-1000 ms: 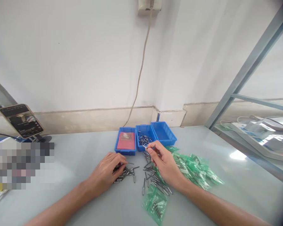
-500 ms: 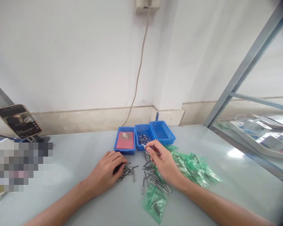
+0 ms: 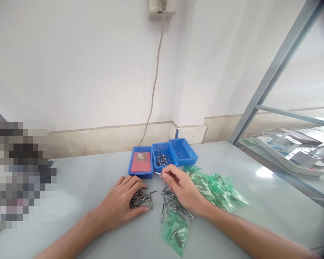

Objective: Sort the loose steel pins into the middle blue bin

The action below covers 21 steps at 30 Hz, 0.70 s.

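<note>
My left hand [image 3: 124, 198] rests on the table with thumb and fingers apart, curved around a pile of metal pins [image 3: 140, 198]. Thumb and forefinger of my right hand [image 3: 182, 183] pinch a small metal pin [image 3: 158, 173], whose bright tip sticks out to the left. That hand hovers above a second heap of pins [image 3: 178, 208], partly hiding it. Just beyond the fingers stands a blue bin [image 3: 164, 145] with similar pins inside. Below the right hand lies a green plastic bag [image 3: 175, 232] with several pins in it.
A left blue bin [image 3: 130, 169] holds pink sheets and a small clear packet. The right blue bin [image 3: 193, 158] stands beside the middle one. Filled green bags [image 3: 218, 190] lie to the right. A metal frame [image 3: 270, 86] rises at the right edge, with white devices [image 3: 288, 151] behind it.
My left thumb has spread away from the fingers, uncovering more of the pile. My right hand has drawn slightly back from the middle bin, with the pin still pinched.
</note>
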Each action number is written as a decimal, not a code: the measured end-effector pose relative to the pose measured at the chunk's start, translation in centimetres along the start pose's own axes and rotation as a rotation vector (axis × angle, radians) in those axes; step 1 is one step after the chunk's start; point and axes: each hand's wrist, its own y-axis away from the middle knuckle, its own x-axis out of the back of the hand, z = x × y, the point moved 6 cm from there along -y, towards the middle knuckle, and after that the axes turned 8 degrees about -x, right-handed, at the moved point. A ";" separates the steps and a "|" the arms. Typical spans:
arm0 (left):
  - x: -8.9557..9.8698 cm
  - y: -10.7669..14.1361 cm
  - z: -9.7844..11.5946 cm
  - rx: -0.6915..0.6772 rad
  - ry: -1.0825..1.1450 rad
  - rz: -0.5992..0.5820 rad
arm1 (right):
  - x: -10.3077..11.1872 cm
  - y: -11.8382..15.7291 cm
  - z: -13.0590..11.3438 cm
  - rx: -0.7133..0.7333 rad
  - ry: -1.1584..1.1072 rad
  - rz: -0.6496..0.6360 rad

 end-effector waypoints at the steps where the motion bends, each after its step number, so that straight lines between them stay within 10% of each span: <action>1: -0.1 0.0 -0.1 0.003 -0.002 0.003 | -0.2 -0.1 0.3 -0.036 -0.065 -0.036; 7: -0.2 0.0 -0.2 0.004 0.002 0.049 | -0.2 -0.6 0.9 -0.091 -0.258 -0.052; 14: -0.5 0.1 -0.4 0.033 0.039 0.036 | 0.5 0.0 0.4 -0.046 0.113 0.090; 21: -0.5 0.0 -0.4 0.065 0.075 0.019 | 1.0 -1.0 1.4 -0.235 -0.190 0.124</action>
